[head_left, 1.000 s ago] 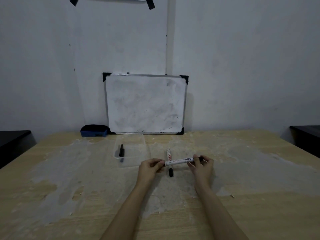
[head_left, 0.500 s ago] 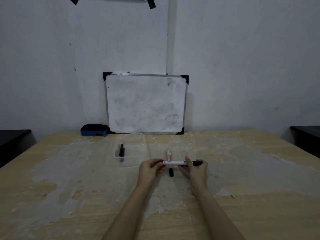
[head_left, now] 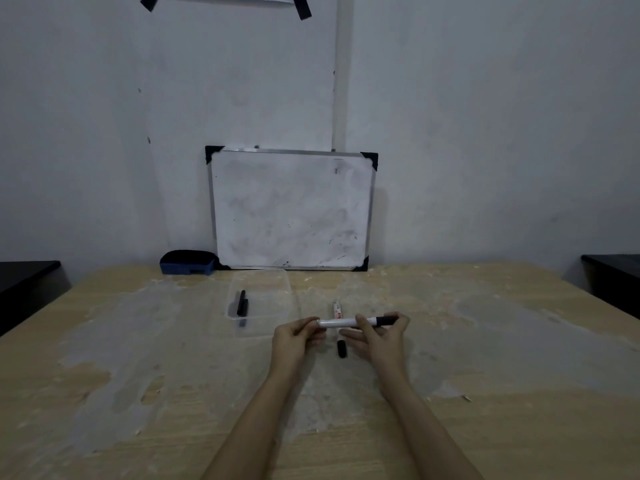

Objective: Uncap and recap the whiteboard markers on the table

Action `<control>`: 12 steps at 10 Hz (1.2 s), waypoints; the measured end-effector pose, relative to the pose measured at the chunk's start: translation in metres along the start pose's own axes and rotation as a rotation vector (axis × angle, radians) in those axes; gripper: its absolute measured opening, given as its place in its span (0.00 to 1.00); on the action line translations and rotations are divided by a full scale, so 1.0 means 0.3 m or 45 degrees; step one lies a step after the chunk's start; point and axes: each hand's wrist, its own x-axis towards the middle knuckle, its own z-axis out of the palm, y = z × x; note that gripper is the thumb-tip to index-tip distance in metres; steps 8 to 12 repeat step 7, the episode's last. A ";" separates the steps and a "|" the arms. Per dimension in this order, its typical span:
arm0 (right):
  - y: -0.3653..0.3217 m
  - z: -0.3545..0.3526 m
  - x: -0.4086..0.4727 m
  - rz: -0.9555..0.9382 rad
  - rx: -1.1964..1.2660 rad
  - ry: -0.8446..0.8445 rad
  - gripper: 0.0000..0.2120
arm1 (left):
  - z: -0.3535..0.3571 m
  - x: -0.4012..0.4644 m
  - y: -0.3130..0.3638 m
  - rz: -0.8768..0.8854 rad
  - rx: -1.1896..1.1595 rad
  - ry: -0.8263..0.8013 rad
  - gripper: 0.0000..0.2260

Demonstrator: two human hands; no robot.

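I am holding one whiteboard marker (head_left: 349, 321) level above the table (head_left: 485, 375), both forearms reaching in from the near edge. My left hand (head_left: 298, 341) is curling closed around the white barrel's left end, fingertips pinching it from above and below. My right hand (head_left: 382, 341) is gripping the right part, thumb lying over the barrel and index finger reaching along to the black cap (head_left: 385, 320), the lower fingers hanging loosely spread beneath. Directly under my hands a second marker (head_left: 337, 308) is lying on the table, pointing away from me, its black end (head_left: 341, 348) showing between my wrists. To the far left, a clear tray (head_left: 277, 282) is holding two black pens (head_left: 241, 303). Farther back, one whiteboard (head_left: 291, 209) is leaning against the wall, with one blue eraser (head_left: 187, 263) just left of it.
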 end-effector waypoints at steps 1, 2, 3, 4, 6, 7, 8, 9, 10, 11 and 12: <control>0.000 0.051 -0.017 -0.278 -0.352 0.062 0.13 | 0.007 0.006 -0.005 -0.058 -0.134 0.089 0.10; 0.053 0.093 -0.046 -0.761 -1.081 0.013 0.07 | 0.016 -0.003 -0.009 0.003 0.003 0.174 0.11; 0.120 0.121 -0.035 -1.052 -1.800 -0.107 0.07 | 0.012 -0.014 -0.006 0.096 0.131 0.285 0.13; 0.144 0.127 -0.035 -0.917 -2.136 -0.233 0.15 | 0.016 -0.020 0.004 0.121 0.224 0.363 0.15; 0.167 0.109 -0.036 -0.740 -2.224 -0.425 0.31 | 0.027 -0.050 0.012 0.331 0.517 0.306 0.16; 0.161 0.104 -0.031 -0.823 -2.198 -0.315 0.27 | 0.034 -0.071 0.021 0.445 0.588 0.321 0.14; 0.161 0.104 -0.031 -0.823 -2.198 -0.315 0.27 | 0.034 -0.071 0.021 0.445 0.588 0.321 0.14; 0.161 0.104 -0.031 -0.823 -2.198 -0.315 0.27 | 0.034 -0.071 0.021 0.445 0.588 0.321 0.14; 0.161 0.104 -0.031 -0.823 -2.198 -0.315 0.27 | 0.034 -0.071 0.021 0.445 0.588 0.321 0.14; 0.161 0.104 -0.031 -0.823 -2.198 -0.315 0.27 | 0.034 -0.071 0.021 0.445 0.588 0.321 0.14; 0.161 0.104 -0.031 -0.823 -2.198 -0.315 0.27 | 0.034 -0.071 0.021 0.445 0.588 0.321 0.14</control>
